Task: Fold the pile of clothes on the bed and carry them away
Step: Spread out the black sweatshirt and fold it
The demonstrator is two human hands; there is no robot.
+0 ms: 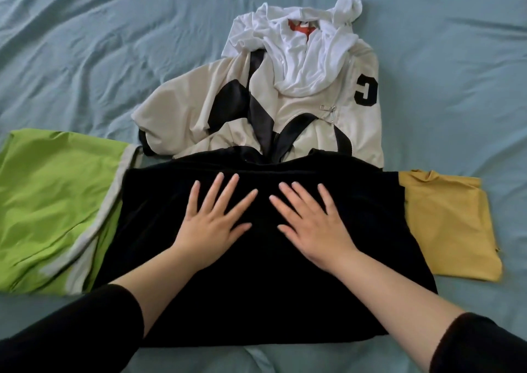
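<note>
A black garment (256, 293) lies spread flat on the bed in front of me. My left hand (212, 221) and my right hand (310, 224) press on its upper half side by side, palms down, fingers straight and spread. Behind it lies a crumpled cream jacket (319, 133) with black panels and a black letter on one sleeve. A white garment (299, 59) is bunched on top of that jacket. A lime-green garment (48, 201) with a grey stripe lies to the left, partly under the black one. A mustard-yellow garment (447, 227) lies folded to the right.
The light blue bedsheet (99, 53) is wrinkled and covers the whole view. Bare sheet shows at the far left, far right and along the near edge between my forearms.
</note>
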